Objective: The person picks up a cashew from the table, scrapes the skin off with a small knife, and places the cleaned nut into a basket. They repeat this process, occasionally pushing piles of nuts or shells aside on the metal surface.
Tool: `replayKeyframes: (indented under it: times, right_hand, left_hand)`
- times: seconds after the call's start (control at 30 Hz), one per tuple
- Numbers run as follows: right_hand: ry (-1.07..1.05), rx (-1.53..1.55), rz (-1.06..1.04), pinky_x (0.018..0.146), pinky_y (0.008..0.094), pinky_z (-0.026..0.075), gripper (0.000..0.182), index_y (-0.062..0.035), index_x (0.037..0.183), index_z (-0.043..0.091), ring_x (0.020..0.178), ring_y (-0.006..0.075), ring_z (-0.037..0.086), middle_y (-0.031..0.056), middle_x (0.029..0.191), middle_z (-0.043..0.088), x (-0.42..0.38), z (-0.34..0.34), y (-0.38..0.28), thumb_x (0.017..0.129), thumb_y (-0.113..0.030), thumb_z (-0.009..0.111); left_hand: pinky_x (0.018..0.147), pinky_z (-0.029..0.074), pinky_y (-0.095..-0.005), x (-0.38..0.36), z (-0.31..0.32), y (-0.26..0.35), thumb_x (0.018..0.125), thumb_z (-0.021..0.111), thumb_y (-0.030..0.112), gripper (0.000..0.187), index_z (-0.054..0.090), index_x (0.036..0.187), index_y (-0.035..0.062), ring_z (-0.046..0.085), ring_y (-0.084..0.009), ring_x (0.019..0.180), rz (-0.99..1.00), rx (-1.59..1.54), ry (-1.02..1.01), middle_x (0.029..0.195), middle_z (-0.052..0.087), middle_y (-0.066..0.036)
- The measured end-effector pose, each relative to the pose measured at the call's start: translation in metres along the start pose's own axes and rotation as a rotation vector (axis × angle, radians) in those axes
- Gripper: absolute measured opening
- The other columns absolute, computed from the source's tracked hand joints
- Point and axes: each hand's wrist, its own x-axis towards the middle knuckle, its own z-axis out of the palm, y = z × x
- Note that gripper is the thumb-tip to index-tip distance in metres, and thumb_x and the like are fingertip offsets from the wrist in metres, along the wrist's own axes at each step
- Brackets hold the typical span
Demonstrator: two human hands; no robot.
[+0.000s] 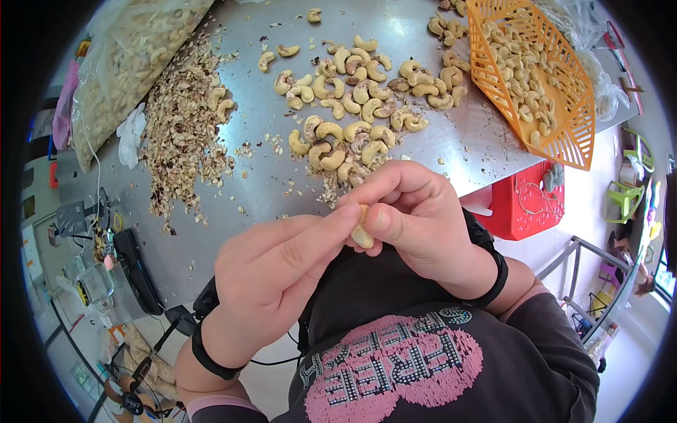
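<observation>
In the head view, a pale cashew nut (363, 237) is pinched between both hands in front of the dark shirt. My left hand (271, 264) comes from the lower left, its thumb and finger closed on one side of the nut. From the right, my right hand (427, 222) grips the other side with bent fingers. The fingertips hide part of the nut. Just beyond the hands, a loose group of cashews (331, 158) lies on the metal table (247, 190), several with brown skin patches.
A heap of broken skin and nut bits (187, 120) lies at left beside a large clear bag of cashews (130, 63). An orange slatted basket (582, 141) holding cashews stands at the right edge, above a red container (525, 204). A fan (134, 395) is at lower left.
</observation>
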Motion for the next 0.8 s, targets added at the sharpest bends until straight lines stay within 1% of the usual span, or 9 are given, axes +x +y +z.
replayKeyframes:
  times: [0.07, 0.1, 0.17, 0.3, 0.4, 0.47, 0.6, 0.67, 0.8]
  right_hand:
    - [0.002, -0.017, -0.012, 0.054, 0.0179, 0.043, 0.014, 0.0018, 0.086, 0.054, 0.059, 0.0075, 0.051, 0.0061, 0.075, 0.058, 0.0004, 0.0002, -0.0011, 0.079, -0.01, 0.058]
    - [0.002, -0.017, -0.012, 0.054, 0.0179, 0.043, 0.014, 0.0018, 0.086, 0.054, 0.059, 0.0075, 0.051, 0.0061, 0.075, 0.058, 0.0, 0.0008, -0.002, 0.079, -0.01, 0.058]
    - [0.036, -0.072, 0.038, 0.054, 0.0179, 0.043, 0.015, 0.0015, 0.087, 0.054, 0.061, 0.0073, 0.052, 0.0059, 0.075, 0.058, -0.0011, 0.0022, -0.004, 0.079, -0.011, 0.058]
    - [0.002, -0.02, 0.05, 0.054, 0.0181, 0.044, 0.017, 0.0011, 0.089, 0.054, 0.063, 0.0074, 0.053, 0.0055, 0.075, 0.058, -0.0007, -0.0008, -0.0026, 0.079, -0.012, 0.058]
    - [0.004, 0.016, 0.069, 0.055, 0.0183, 0.044, 0.018, 0.0004, 0.09, 0.052, 0.064, 0.0077, 0.054, 0.0052, 0.075, 0.058, 0.0003, -0.0003, -0.0035, 0.079, -0.013, 0.058]
    - [-0.023, 0.074, 0.064, 0.055, 0.0183, 0.044, 0.018, -0.0003, 0.09, 0.05, 0.065, 0.0079, 0.054, 0.0046, 0.074, 0.057, 0.0014, -0.0026, -0.0023, 0.08, -0.013, 0.058]
    - [-0.028, 0.092, 0.063, 0.054, 0.0181, 0.044, 0.018, -0.0008, 0.089, 0.049, 0.065, 0.0081, 0.054, 0.0047, 0.074, 0.057, 0.0011, -0.0042, -0.0017, 0.08, -0.014, 0.058]
    - [-0.028, 0.1, 0.05, 0.054, 0.018, 0.044, 0.018, -0.0005, 0.088, 0.049, 0.065, 0.0083, 0.054, 0.0049, 0.074, 0.057, 0.0016, -0.0035, -0.0013, 0.08, -0.014, 0.057]
    - [-0.024, 0.093, 0.054, 0.054, 0.018, 0.044, 0.018, -0.0005, 0.088, 0.049, 0.064, 0.0083, 0.054, 0.005, 0.075, 0.057, 0.0008, -0.003, -0.0016, 0.08, -0.014, 0.057]
  left_hand:
    - [0.058, 0.045, -0.0236, -0.0036, 0.0009, 0.0016, 0.073, 0.054, -0.004, 0.033, 0.056, 0.105, 0.003, 0.059, -0.0188, 0.065, -0.122, -0.116, -0.025, 0.08, 0.061, -0.009]
    - [0.058, 0.045, -0.0236, -0.0052, 0.0018, 0.0013, 0.073, 0.054, -0.004, 0.033, 0.056, 0.105, 0.003, 0.059, -0.0188, 0.065, -0.122, -0.116, -0.025, 0.08, 0.061, -0.009]
    - [0.062, 0.045, -0.0226, -0.0077, 0.0034, 0.0001, 0.077, 0.052, -0.003, 0.031, 0.054, 0.107, 0.0021, 0.059, -0.016, 0.07, -0.29, -0.464, 0.025, 0.084, 0.061, -0.01]
    - [0.066, 0.045, -0.0224, -0.0051, 0.0019, 0.0013, 0.079, 0.05, -0.003, 0.029, 0.053, 0.108, 0.0016, 0.059, -0.0146, 0.074, -0.252, -0.431, 0.011, 0.087, 0.061, -0.01]
    - [0.065, 0.045, -0.0229, -0.0048, 0.0003, 0.0025, 0.078, 0.051, -0.003, 0.031, 0.053, 0.108, 0.0025, 0.059, -0.0153, 0.072, -0.311, -0.418, 0.019, 0.086, 0.061, -0.009]
    - [0.061, 0.045, -0.0236, -0.0026, -0.0007, 0.0033, 0.075, 0.053, -0.003, 0.034, 0.054, 0.108, 0.0041, 0.059, -0.0165, 0.068, -0.223, -0.266, -0.012, 0.083, 0.061, -0.009]
    - [0.056, 0.044, -0.0246, -0.0041, 0.0026, 0.004, 0.072, 0.056, -0.002, 0.037, 0.054, 0.108, 0.0057, 0.058, -0.0182, 0.064, -0.244, -0.225, -0.016, 0.08, 0.061, -0.008]
    - [0.054, 0.043, -0.0252, -0.0046, 0.0047, 0.002, 0.07, 0.057, -0.002, 0.039, 0.054, 0.108, 0.006, 0.057, -0.0188, 0.061, -0.186, -0.197, 0.016, 0.079, 0.06, -0.008]
    - [0.054, 0.044, -0.0255, -0.0037, 0.0045, 0.0008, 0.07, 0.057, -0.001, 0.039, 0.054, 0.108, 0.0061, 0.057, -0.0189, 0.06, -0.171, -0.177, 0.009, 0.077, 0.06, -0.008]
